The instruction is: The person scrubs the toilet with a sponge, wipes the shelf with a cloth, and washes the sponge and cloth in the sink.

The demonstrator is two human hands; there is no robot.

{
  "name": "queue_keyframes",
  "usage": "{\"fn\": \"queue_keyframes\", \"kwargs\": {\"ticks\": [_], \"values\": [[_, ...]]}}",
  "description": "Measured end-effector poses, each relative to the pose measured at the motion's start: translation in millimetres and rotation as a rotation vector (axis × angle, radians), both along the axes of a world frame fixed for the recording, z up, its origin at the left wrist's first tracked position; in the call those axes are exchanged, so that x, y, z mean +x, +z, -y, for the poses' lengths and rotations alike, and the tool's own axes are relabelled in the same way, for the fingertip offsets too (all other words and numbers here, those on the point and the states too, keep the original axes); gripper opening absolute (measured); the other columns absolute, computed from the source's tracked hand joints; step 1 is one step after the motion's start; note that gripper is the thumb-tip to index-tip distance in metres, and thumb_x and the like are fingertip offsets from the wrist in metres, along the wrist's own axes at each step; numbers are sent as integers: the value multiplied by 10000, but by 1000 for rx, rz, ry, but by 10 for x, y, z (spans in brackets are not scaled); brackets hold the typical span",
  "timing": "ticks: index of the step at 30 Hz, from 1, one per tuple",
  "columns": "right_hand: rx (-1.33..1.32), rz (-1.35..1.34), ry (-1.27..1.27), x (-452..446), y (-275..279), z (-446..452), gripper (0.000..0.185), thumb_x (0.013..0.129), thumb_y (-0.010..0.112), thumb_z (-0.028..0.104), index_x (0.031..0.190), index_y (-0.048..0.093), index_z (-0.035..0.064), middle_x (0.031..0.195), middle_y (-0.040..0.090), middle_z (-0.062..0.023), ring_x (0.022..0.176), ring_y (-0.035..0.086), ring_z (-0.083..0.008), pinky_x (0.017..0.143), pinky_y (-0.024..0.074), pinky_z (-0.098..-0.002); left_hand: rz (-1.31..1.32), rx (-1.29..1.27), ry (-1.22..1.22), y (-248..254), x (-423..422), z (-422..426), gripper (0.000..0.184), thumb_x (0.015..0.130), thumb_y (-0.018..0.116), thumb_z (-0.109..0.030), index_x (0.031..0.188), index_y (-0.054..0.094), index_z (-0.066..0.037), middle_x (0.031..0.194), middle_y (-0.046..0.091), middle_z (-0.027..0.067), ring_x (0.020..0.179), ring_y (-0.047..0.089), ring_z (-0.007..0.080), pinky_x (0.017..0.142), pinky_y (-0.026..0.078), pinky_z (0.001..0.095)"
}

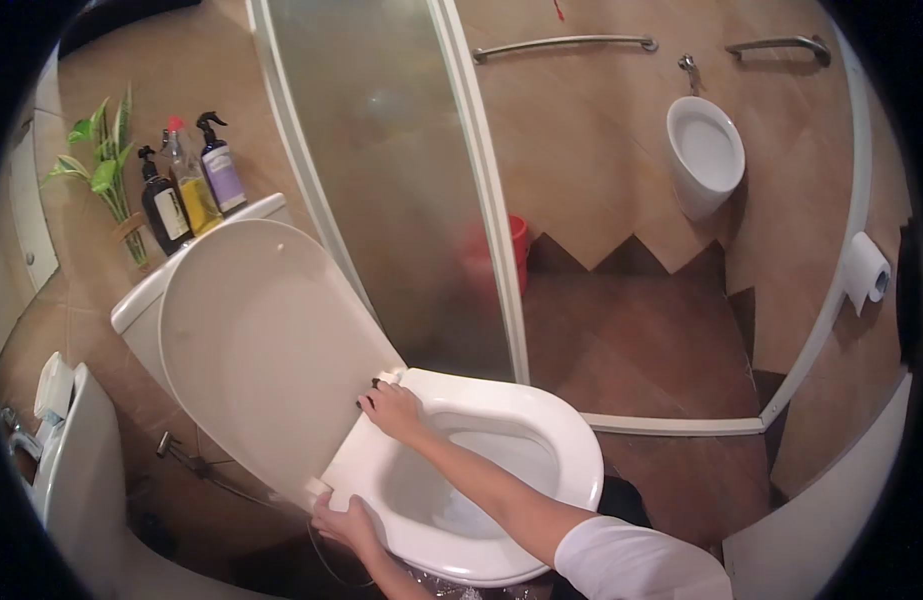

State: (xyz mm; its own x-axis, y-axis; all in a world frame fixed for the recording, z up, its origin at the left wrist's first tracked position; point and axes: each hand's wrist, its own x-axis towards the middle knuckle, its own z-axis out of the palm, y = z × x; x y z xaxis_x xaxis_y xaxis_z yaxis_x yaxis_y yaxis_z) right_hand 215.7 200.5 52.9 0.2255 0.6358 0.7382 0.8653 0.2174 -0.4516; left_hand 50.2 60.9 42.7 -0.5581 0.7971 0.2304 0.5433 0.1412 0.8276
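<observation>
The white toilet seat [571,440] lies down on the bowl, with the raised lid [261,350] leaning back against the tank. At the near hinge [319,487], the thumb and fingers of my left hand [346,525] are closed around the seat's rear corner. My right hand [393,410] reaches across the seat to the far hinge [389,377], its fingers curled down. Small dark spots show at its fingertips; I cannot tell whether they are nails or a small part. Water in the bowl is partly hidden by my right forearm.
Several bottles [193,185] and a plant [106,165] stand on the tank [136,310]. A sink [81,470] is at left, with a spray hose [181,450] beside it. Behind the glass partition [381,170] is a red bucket [518,245]. A urinal [706,150] and paper roll [866,270] hang at right.
</observation>
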Motion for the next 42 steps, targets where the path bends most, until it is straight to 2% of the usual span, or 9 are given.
{"fn": "queue_keyframes", "kwargs": {"ticks": [7, 9, 11, 13, 24, 26, 29, 32, 42], "values": [[16, 6, -27, -4, -39, -45, 291, 870, 576, 361, 766, 699, 120, 913, 643, -84, 842, 631, -251, 716, 491, -410, -75, 26, 8, -63, -49, -53, 509, 666, 680, -98, 1154, 571, -1, 1129, 531, 247, 1106, 472, 407, 1000, 359, 470], [-27, -6, -34, -3, -18, -20, 298, 870, 575, 362, 759, 699, 115, 922, 644, -87, 846, 630, -254, 722, 490, -408, 10, -84, -81, -134, -158, -134, 544, 689, 690, -171, 1196, 518, -76, 1269, 436, 211, 1219, 374, 372, 1080, 256, 455], [-63, -16, -32, -2, -1, -8, 305, 871, 574, 363, 751, 698, 111, 932, 646, -90, 850, 629, -257, 729, 489, -407, 21, -90, -107, -111, -124, -110, 537, 700, 683, -178, 1199, 515, -75, 1276, 438, 211, 1228, 366, 370, 1084, 244, 451], [-54, -23, -21, -6, -9, -15, 308, 871, 574, 358, 745, 694, 103, 943, 646, -94, 858, 625, -265, 729, 487, -407, -129, 38, 32, -90, -70, -90, 510, 680, 699, -104, 1163, 579, 7, 1174, 555, 247, 1109, 519, 400, 978, 400, 476], [-15, -57, -17, -10, -23, -25, 283, 874, 568, 327, 753, 685, 99, 911, 614, -91, 874, 598, -259, 748, 470, -408, -101, -104, -28, 142, 22, 20, 508, 764, 619, -190, 1228, 528, -5, 1230, 504, 233, 1186, 460, 367, 1003, 384, 448], [-23, -61, -15, -19, -15, -36, 286, 876, 564, 327, 751, 683, 99, 913, 609, -89, 882, 589, -260, 754, 464, -413, -22, -70, -22, 104, 20, -7, 508, 745, 673, -219, 1211, 551, -56, 1269, 511, 200, 1230, 436, 316, 1090, 245, 439], [-150, -37, -18, -77, -5, -38, 294, 890, 544, 329, 768, 678, 97, 910, 600, -89, 889, 577, -261, 762, 444, -435, -69, -99, -43, 172, 53, 50, 523, 770, 617, -212, 1248, 525, -20, 1300, 441, 238, 1222, 429, 364, 1028, 358, 450], [-185, -3, -46, -163, -41, 21, 295, 904, 525, 325, 783, 670, 99, 902, 592, -91, 897, 574, -258, 754, 433, -445, 56, -72, -86, 97, -9, -8, 530, 769, 621, -212, 1253, 525, -20, 1297, 442, 240, 1241, 410, 363, 1039, 346, 450], [-230, -11, 28, -203, -42, 169, 263, 917, 513, 314, 857, 649, 97, 911, 593, -96, 894, 575, -269, 794, 413, -452, 34, -135, -117, 66, -62, -40, 531, 772, 631, -230, 1265, 533, -58, 1350, 389, 236, 1250, 382, 356, 1035, 346, 447]]}}
